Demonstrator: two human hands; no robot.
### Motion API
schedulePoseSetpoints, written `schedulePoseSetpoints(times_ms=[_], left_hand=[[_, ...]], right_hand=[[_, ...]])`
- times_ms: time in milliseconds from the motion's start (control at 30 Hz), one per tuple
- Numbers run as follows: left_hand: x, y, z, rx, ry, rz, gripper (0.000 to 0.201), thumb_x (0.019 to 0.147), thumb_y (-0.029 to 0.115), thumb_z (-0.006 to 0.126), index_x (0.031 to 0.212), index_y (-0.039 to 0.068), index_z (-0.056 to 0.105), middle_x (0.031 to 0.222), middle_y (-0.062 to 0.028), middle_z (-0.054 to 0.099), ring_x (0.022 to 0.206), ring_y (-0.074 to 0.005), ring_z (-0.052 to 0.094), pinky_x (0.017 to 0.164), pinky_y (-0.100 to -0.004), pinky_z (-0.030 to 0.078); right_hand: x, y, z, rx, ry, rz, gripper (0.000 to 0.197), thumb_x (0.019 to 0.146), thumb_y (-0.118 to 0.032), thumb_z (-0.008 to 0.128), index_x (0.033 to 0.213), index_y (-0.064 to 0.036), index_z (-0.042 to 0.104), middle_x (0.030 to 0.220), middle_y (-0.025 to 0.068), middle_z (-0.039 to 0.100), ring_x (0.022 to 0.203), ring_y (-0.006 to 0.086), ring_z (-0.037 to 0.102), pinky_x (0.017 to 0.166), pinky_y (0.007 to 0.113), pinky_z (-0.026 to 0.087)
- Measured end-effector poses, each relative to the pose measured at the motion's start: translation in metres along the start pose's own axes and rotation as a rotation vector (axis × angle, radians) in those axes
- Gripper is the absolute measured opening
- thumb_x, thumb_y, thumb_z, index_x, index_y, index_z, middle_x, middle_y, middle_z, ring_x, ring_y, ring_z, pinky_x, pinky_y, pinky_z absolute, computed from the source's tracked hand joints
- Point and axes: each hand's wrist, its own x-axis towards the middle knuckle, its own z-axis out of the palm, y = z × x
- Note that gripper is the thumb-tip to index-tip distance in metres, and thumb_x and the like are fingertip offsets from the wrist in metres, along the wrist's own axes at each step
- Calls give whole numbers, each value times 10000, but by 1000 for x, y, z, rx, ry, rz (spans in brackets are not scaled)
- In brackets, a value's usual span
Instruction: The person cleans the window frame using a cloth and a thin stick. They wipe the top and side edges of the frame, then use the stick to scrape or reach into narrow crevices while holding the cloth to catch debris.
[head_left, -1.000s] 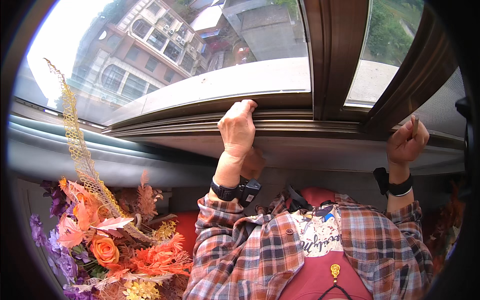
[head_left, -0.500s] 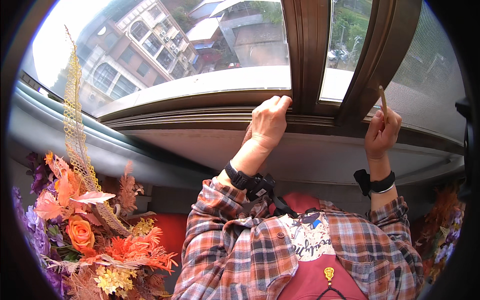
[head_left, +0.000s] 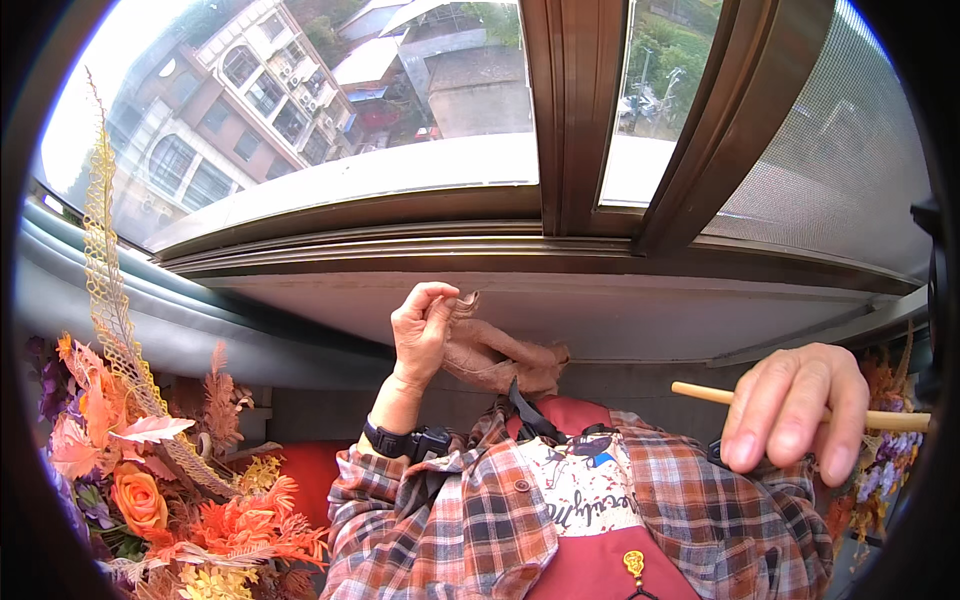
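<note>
My left hand (head_left: 422,330) is raised in front of the wall below the window, its fingers pinched on a corner of a pinkish-brown cloth (head_left: 500,355). The rest of the cloth hangs in loose folds to the right of that hand. Close to the camera at the right, my right hand (head_left: 800,410) has its fingers bent over a thin, light wooden stick (head_left: 700,392). The stick lies nearly level and sticks out on both sides of the hand. My thumb is hidden.
A sliding window with a brown frame (head_left: 580,130) spans the far side, its track (head_left: 360,245) above a pale wall (head_left: 640,310). A mesh screen (head_left: 830,160) covers the right part. Artificial flowers (head_left: 140,497) stand at the left, more (head_left: 895,470) at the right. A grey-blue curtain (head_left: 200,310) hangs left.
My left hand has come down from the window track with the cloth, which now shows more fully. My right hand has dropped from the screen's frame, and the stick has turned from upright to level.
</note>
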Motion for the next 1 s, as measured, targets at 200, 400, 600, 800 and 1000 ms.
schedulePoseSetpoints(times_ms=[200, 400, 600, 800, 1000], left_hand=[[-12, -14, -19, -20, 75, -52, 75, 938, -15, 616, 980, 32, 657, 770, 68, 573, 639, 6, 446, 557, -153, 360], [-16, -11, -29, 69, 88, -30, 87, 950, -19, 600, 1012, 26, 642, 821, 45, 594, 687, -5, 491, 610, -154, 402], [-13, -6, -41, -110, 208, 0, 83, 954, -2, 602, 1025, 23, 637, 873, 7, 637, 778, -40, 567, 708, -177, 463], [-2, -3, -58, -241, 418, 25, 66, 970, 28, 585, 1030, 14, 611, 906, -19, 635, 774, -68, 590, 705, -213, 518], [-12, -16, -59, -62, 461, -32, 105, 940, 65, 640, 1026, 7, 626, 922, -25, 645, 816, -82, 593, 749, -225, 508]], right_hand=[[49, -12, 36, 183, 85, -4, 170, 870, -8, 672, 1015, -66, 740, 1260, 86, 630, 1083, 326, 655, 913, 459, 553], [44, -22, 3, 147, -354, 31, 171, 935, -93, 635, 1083, -116, 719, 1204, 21, 642, 1070, 274, 641, 939, 393, 514], [-14, -31, -20, -227, 197, -22, 245, 1024, -89, 447, 1151, -14, 643, 786, 145, 656, 569, 211, 574, 564, 248, 458], [-84, 13, -62, -1524, 1185, -31, 282, 1050, -149, 446, 1197, -2, 636, 831, 11, 594, 623, 29, 342, 514, 170, 260], [-105, 27, -111, -2042, 1070, -321, 194, 1005, -96, 544, 1119, 21, 650, 998, 57, 686, 702, 62, 555, 617, 159, 463]])
